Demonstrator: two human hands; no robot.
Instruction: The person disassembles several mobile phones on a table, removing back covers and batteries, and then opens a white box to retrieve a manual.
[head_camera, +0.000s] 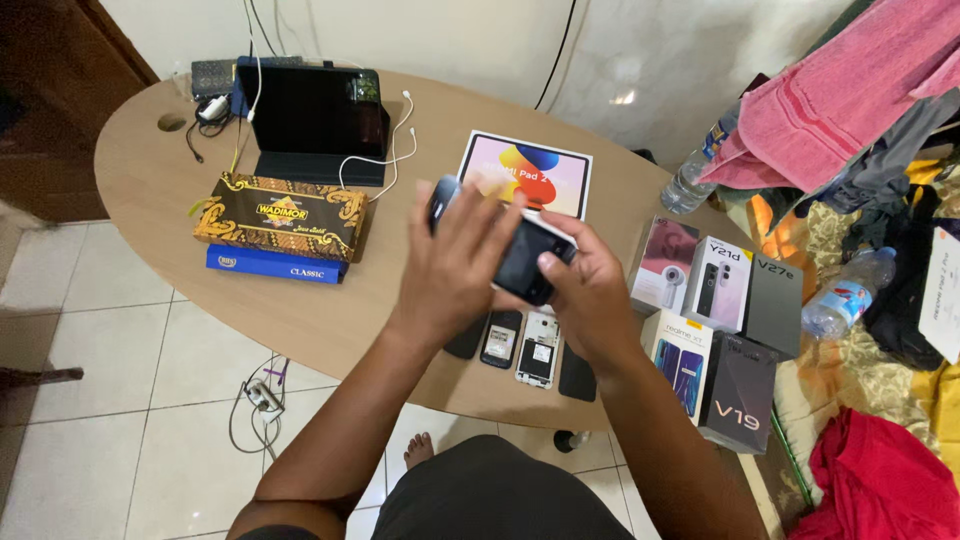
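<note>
Both my hands hold a black smartphone (528, 262) above the oval wooden table (150, 180). My left hand (455, 265) wraps over its left part, fingers spread across it. My right hand (590, 290) grips its right end, thumb pressed on the dark face. A dark rounded piece (440, 198) sticks out past my left fingers. Under my hands lie several phones and back covers (520, 345) in a row near the table's front edge.
Several phone boxes (725, 320) stand at the right. A white tablet box (527, 172) lies behind my hands. A black tablet (312, 120) with white earphones sits at the back, and two stacked flat boxes (280, 225) to the left. Water bottles (845, 295) and clothes crowd the right.
</note>
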